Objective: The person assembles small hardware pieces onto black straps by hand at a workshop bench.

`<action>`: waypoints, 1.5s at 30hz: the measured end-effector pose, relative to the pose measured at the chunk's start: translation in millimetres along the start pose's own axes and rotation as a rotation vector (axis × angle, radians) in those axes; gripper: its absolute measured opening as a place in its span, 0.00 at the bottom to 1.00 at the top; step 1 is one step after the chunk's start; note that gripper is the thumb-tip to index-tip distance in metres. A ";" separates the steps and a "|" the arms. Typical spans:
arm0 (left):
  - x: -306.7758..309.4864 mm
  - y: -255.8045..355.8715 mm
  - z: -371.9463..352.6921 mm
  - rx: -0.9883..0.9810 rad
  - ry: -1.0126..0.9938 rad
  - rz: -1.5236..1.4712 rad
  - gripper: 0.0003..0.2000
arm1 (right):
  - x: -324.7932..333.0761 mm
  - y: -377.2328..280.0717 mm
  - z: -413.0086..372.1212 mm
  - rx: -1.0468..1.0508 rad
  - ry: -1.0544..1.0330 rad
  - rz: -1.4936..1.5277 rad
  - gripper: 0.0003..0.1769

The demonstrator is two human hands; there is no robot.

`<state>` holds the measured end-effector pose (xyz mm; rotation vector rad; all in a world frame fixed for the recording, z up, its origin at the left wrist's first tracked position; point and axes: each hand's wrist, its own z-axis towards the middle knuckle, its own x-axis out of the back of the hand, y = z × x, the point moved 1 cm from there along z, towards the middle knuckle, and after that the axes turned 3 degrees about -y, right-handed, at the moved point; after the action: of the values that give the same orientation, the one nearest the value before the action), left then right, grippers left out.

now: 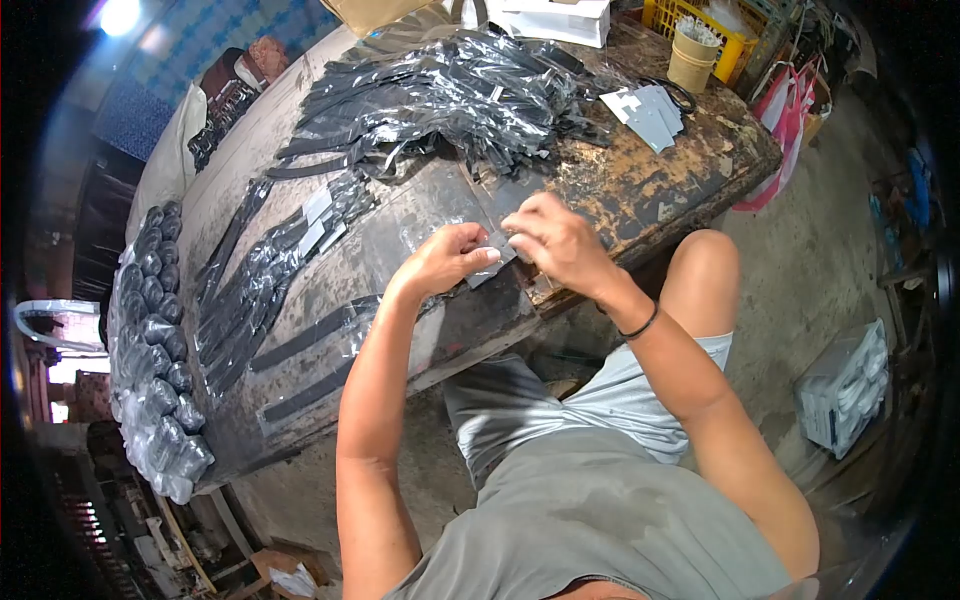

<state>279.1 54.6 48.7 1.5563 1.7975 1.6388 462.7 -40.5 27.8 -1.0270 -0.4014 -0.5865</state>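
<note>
Grey card point(497, 250) pinched just above near edge of bench point(640, 190), likely for working clearance. Left hand point(447, 258) fingers closed on card; right hand point(553, 238) fingers likewise. Bagged straps point(450, 90) heaped mid-bench, within reach.

Left hand point(448, 260) and right hand point(556, 240) pinch grey card point(489, 269).

head view, steeply down, close

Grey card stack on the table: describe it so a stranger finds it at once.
On the worn wooden table, look at the far right corner, near the beige cup. The grey card stack lies there, flat, pale and unwrapped, unlike the glossy black bagged strips beside it.
</note>
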 end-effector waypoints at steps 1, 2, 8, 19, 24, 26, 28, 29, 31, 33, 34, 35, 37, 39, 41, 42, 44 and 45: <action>0.6 1.3 -1.8 0.001 0.001 0.001 0.12 | 5.4 3.2 0.5 -0.043 0.083 0.011 0.13; 1.6 3.0 -3.5 0.002 0.008 0.021 0.12 | 8.4 8.2 0.3 -0.041 0.083 0.011 0.13; 0.3 8.2 -5.0 0.019 -0.009 0.068 0.14 | 27.0 23.3 5.1 -0.413 -0.196 0.168 0.14; -8.6 26.6 10.4 -0.041 -0.071 0.172 0.15 | 15.1 2.2 4.2 -0.368 -0.043 0.223 0.13; -13.8 33.8 21.1 -0.028 -0.127 0.010 0.15 | 11.9 11.5 2.3 -0.351 -0.048 0.376 0.12; -11.0 29.6 17.7 -0.033 -0.104 0.038 0.15 | 22.8 11.6 1.3 -0.535 -0.059 0.575 0.09; -7.6 22.4 17.0 -0.039 -0.080 0.066 0.15 | 21.0 16.0 -0.7 -0.530 -0.035 0.599 0.08; -7.0 16.8 17.5 -0.026 -0.103 0.047 0.15 | 18.6 16.1 -1.6 -0.514 -0.004 0.564 0.07; -7.5 16.4 17.9 -0.012 -0.124 0.030 0.16 | 14.9 14.6 -0.3 -0.498 0.026 0.531 0.07; -12.3 16.9 21.2 -0.007 -0.116 -0.002 0.15 | 10.9 12.6 0.6 -0.433 0.046 0.505 0.06; -14.7 17.4 23.3 -0.006 -0.112 -0.007 0.15 | 6.9 14.7 -0.1 -0.432 0.040 0.504 0.06; -16.4 18.4 26.2 -0.016 -0.117 -0.048 0.15 | 2.0 18.4 -0.5 -0.382 0.073 0.498 0.05; -15.4 17.6 26.0 -0.029 -0.119 -0.090 0.14 | 1.4 18.0 1.1 -0.329 0.105 0.491 0.05; -11.4 14.0 19.1 -0.067 -0.007 0.159 0.18 | 5.6 19.9 -1.3 -0.416 0.160 0.548 0.04; -8.9 12.0 11.2 -0.085 0.048 0.284 0.21 | 6.4 28.0 -2.3 -0.423 0.180 0.574 0.04; -8.0 14.5 4.0 -0.045 0.037 0.241 0.22 | 6.2 30.4 -2.2 -0.432 0.200 0.602 0.05; -6.8 12.2 -2.0 0.002 0.035 0.196 0.23 | 2.5 32.0 -3.1 -0.422 0.182 0.633 0.06; -6.3 9.6 -1.3 0.015 0.060 0.218 0.23 | 3.5 25.4 -2.3 -0.498 0.202 0.717 0.08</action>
<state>285.6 46.9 54.3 1.7825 1.7234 1.7891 481.4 -33.7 11.5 -1.4692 0.3136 -0.1286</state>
